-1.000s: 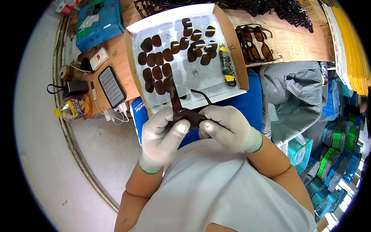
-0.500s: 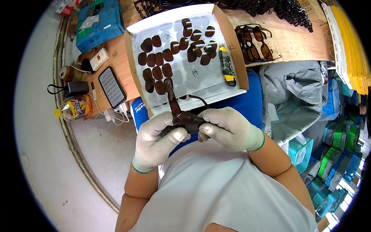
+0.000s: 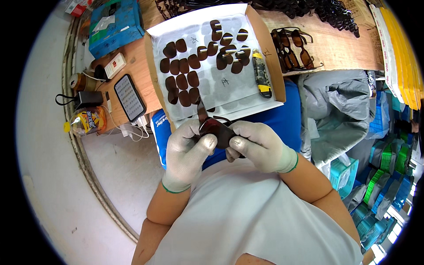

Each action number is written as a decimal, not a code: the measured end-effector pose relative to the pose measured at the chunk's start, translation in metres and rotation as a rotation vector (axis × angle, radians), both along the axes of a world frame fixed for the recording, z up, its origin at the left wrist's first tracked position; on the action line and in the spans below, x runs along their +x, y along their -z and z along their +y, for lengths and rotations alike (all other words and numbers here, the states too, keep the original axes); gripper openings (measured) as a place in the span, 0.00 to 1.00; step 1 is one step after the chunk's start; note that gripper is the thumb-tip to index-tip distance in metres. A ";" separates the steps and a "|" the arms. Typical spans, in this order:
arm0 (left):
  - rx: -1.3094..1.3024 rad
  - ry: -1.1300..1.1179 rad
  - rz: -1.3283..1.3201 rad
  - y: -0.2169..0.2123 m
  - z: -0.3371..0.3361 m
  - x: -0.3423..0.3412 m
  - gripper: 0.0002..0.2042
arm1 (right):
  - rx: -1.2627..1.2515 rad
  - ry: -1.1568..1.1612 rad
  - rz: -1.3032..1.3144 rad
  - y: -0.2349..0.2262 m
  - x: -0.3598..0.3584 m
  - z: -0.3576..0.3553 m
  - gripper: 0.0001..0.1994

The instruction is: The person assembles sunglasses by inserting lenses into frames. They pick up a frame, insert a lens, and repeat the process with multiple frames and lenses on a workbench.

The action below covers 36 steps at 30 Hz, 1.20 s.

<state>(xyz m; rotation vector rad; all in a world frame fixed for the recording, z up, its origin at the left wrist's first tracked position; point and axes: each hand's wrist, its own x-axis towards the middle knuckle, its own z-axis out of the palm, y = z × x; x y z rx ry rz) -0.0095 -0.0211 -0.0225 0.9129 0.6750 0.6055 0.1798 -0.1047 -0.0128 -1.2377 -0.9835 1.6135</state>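
Looks steeply down from head height through a wide fisheye, close over the left hand (image 3: 187, 152) and right hand (image 3: 258, 148), which meet just above frame centre with forearms entering from the lower edge. Faces forward past both hands toward a shallow tray (image 3: 269, 57) on a wooden bench (image 3: 344, 48), with floor (image 3: 57, 198) left of the left hand. Bends straight edges toward a black circular rim; only one view, nothing shared.

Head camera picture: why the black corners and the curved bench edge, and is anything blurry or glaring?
Head view: a fisheye lens leaves black corners and bends the wooden bench edge; light is soft and even; both gloved hands, left hand and right hand, and the sunglasses frame look sharp, without glare.
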 end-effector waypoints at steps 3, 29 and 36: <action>0.050 -0.012 -0.004 0.009 -0.003 0.001 0.09 | 0.003 0.057 0.034 0.002 -0.003 -0.003 0.09; -0.021 -0.038 -0.024 -0.014 -0.014 0.004 0.11 | -0.143 -0.017 0.122 -0.012 0.004 -0.002 0.09; 0.032 -0.060 -0.010 0.002 -0.009 0.000 0.06 | -0.042 0.101 -0.017 -0.001 -0.006 -0.007 0.10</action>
